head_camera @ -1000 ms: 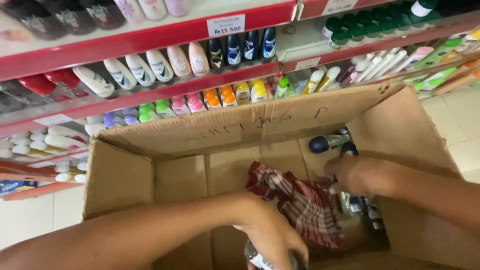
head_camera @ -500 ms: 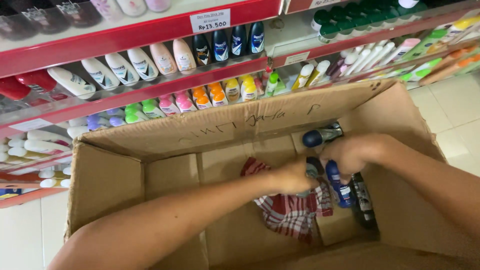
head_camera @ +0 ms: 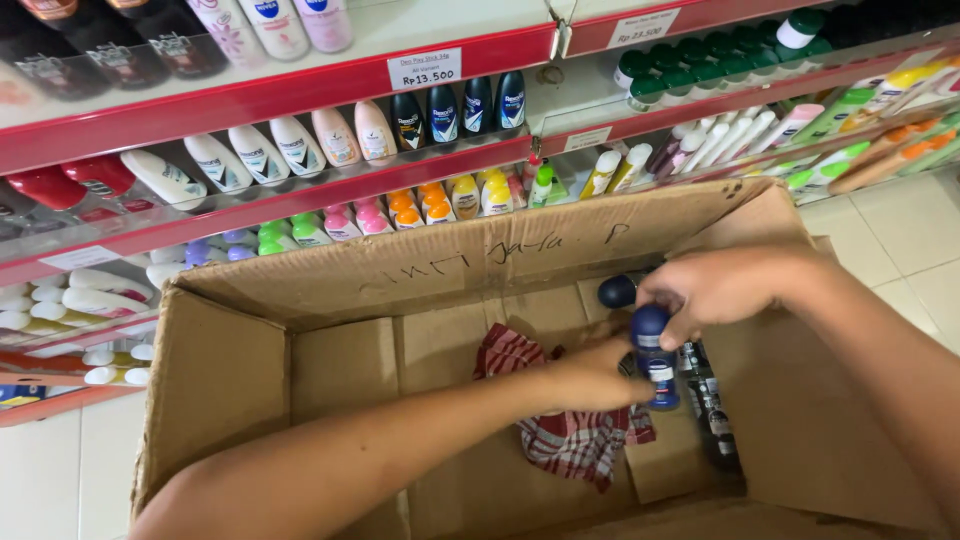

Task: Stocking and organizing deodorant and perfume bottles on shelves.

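A big open cardboard box [head_camera: 250,380] fills most of the view, seen from above, w/ red-edged shop shelves [head_camera: 270,100] behind it packed w/ rows of small roll-on and lotion bottles in white, pink, green, orange and dark blue. Inside the box, a red-and-white checked cloth [head_camera: 560,440] lies crumpled on the bottom, approx. centre. Along the box's right inner wall sits a loose row of dark bottles [head_camera: 708,395], lying or leaning; the shadow there makes it hard to tell how many or which way up. Both forearms reach down into the box. The right hand [head_camera: 715,285] is curled over the rounded cap of a small dark blue roll-on bottle [head_camera: 655,360], fingers pinched together on the cap, holding it upright just above the cloth's right edge. The left hand [head_camera: 590,378] is beside the bottle's body, fingers closed toward it, touching or nearly so; the contact itself is hidden behind the hand. A second blue cap [head_camera: 617,291] shows just behind the right hand. Risks, as a judgement: the grip is on the cap only, so the smooth bottle may slip or swing and drop into the box; a wrist or sleeve may knock the leaning dark bottles over, since they're crowded close by; the cloth edge under the bottle may snag or come up w/ it.
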